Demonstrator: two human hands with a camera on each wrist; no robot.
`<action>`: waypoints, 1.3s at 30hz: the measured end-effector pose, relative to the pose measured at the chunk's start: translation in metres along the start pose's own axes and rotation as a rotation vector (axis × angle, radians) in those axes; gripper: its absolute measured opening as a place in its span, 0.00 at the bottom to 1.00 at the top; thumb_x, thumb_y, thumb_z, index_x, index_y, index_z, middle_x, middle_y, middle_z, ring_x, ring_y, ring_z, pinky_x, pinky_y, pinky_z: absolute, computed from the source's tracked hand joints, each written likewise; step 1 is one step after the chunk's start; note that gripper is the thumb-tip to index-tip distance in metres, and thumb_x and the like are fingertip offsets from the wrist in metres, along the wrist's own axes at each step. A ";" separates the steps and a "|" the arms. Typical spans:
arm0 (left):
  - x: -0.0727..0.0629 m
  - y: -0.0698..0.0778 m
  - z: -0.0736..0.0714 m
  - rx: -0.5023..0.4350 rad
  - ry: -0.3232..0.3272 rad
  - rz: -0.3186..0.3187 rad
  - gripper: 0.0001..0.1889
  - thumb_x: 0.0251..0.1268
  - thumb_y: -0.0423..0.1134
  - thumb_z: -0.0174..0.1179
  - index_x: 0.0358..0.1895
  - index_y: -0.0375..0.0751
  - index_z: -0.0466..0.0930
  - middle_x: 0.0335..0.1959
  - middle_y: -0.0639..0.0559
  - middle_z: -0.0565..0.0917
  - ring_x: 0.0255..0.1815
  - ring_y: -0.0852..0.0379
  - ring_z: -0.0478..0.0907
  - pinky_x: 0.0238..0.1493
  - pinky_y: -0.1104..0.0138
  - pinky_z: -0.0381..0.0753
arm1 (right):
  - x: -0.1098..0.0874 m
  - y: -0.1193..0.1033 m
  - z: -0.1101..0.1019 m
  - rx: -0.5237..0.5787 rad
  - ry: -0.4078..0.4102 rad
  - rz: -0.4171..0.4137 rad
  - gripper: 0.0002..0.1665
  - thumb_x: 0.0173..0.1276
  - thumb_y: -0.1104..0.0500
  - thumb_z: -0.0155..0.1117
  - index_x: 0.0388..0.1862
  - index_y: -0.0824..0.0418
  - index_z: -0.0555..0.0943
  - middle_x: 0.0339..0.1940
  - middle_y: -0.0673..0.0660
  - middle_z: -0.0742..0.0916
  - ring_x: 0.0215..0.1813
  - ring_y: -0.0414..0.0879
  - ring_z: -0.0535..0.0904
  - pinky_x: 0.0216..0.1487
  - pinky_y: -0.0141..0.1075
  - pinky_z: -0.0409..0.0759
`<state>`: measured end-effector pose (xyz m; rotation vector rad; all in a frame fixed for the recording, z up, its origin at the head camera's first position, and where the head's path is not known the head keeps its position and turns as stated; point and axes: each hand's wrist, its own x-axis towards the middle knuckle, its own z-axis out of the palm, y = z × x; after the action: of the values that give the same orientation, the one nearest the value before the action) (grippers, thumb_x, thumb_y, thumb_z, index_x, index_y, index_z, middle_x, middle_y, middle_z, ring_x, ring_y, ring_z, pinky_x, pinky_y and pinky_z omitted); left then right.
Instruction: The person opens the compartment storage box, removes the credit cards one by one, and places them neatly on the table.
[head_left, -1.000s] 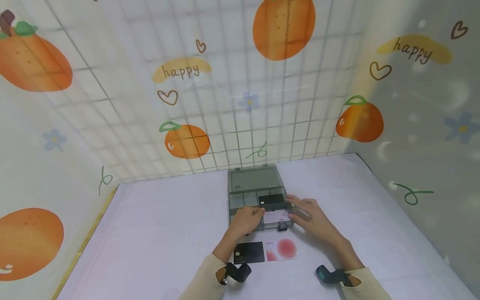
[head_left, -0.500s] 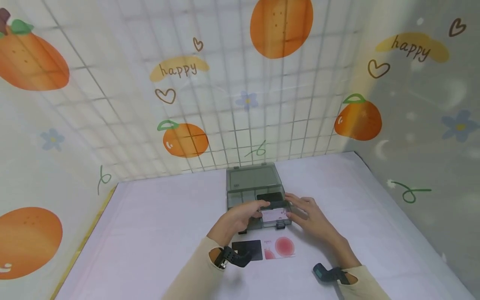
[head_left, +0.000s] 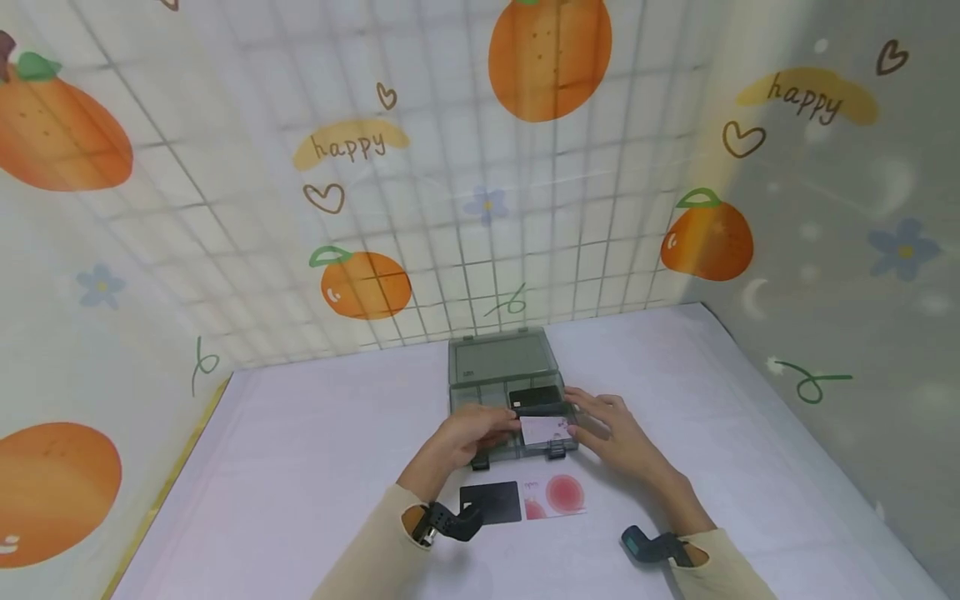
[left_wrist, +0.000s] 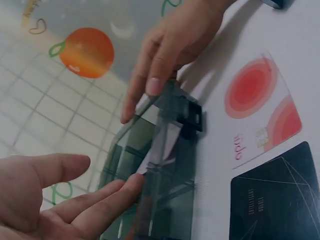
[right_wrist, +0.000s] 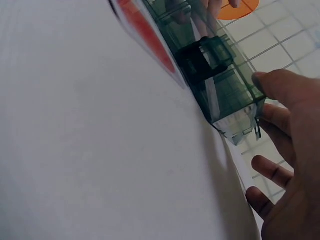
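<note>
A translucent grey-green plastic box [head_left: 504, 358] stands with its lid open and compartments facing me. A black card [head_left: 534, 397] lies in a rear compartment, and a white-pink card [head_left: 545, 430] is in the front right one. My left hand [head_left: 465, 433] reaches over the front of the box. In the left wrist view its thumb is spread away and its extended fingertips [left_wrist: 134, 183] touch near the edge of the white-pink card [left_wrist: 159, 149]. My right hand [head_left: 618, 433] rests its thumb on the box's right rim, with relaxed fingers along that side.
In front of the box, a black card [head_left: 491, 500] and a white card with red circles [head_left: 555, 497] lie side by side on the white tabletop [head_left: 337, 450]. A patterned curtain [head_left: 480, 167] hangs behind. Latches [head_left: 556, 450] stick out from the box's front.
My left hand has drawn back from its pinch at the card's left edge. Its thumb lifted over the box and now its fingers spread to the left. My right hand keeps its place.
</note>
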<state>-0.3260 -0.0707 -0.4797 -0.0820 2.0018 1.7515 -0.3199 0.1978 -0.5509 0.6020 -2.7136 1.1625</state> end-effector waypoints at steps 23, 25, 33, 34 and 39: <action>0.009 -0.003 0.024 0.208 0.178 0.085 0.09 0.64 0.41 0.69 0.37 0.38 0.89 0.34 0.44 0.89 0.38 0.47 0.84 0.42 0.59 0.81 | -0.003 0.000 0.001 0.035 0.019 -0.025 0.33 0.71 0.48 0.66 0.73 0.52 0.72 0.75 0.47 0.72 0.66 0.56 0.64 0.59 0.66 0.68; 0.006 -0.002 0.021 0.222 0.180 0.087 0.09 0.64 0.41 0.69 0.37 0.38 0.89 0.34 0.44 0.89 0.39 0.45 0.83 0.44 0.56 0.80 | -0.004 0.000 0.002 0.033 0.015 -0.028 0.33 0.72 0.47 0.66 0.73 0.52 0.72 0.75 0.46 0.72 0.66 0.55 0.65 0.59 0.66 0.68; -0.004 -0.005 -0.001 0.241 0.177 0.154 0.09 0.65 0.41 0.68 0.40 0.38 0.89 0.33 0.52 0.88 0.40 0.50 0.84 0.47 0.54 0.81 | -0.008 0.001 0.004 0.025 0.007 -0.015 0.34 0.72 0.43 0.65 0.74 0.50 0.72 0.75 0.43 0.71 0.65 0.52 0.65 0.60 0.64 0.67; -0.005 -0.005 -0.004 0.239 0.179 0.164 0.09 0.66 0.41 0.68 0.40 0.39 0.89 0.33 0.52 0.88 0.41 0.49 0.85 0.48 0.53 0.81 | -0.007 0.002 0.004 0.021 0.011 -0.024 0.34 0.72 0.43 0.64 0.74 0.50 0.72 0.75 0.43 0.71 0.65 0.53 0.65 0.60 0.65 0.67; -0.011 -0.002 -0.020 0.208 0.172 0.196 0.11 0.66 0.42 0.68 0.42 0.37 0.89 0.34 0.50 0.88 0.44 0.44 0.84 0.49 0.53 0.82 | -0.004 0.004 0.002 0.011 0.023 -0.049 0.34 0.72 0.44 0.64 0.74 0.51 0.72 0.75 0.45 0.71 0.65 0.54 0.65 0.59 0.65 0.68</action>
<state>-0.3218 -0.0934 -0.4760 0.0338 2.3765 1.6891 -0.3185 0.2004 -0.5561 0.6488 -2.6597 1.1666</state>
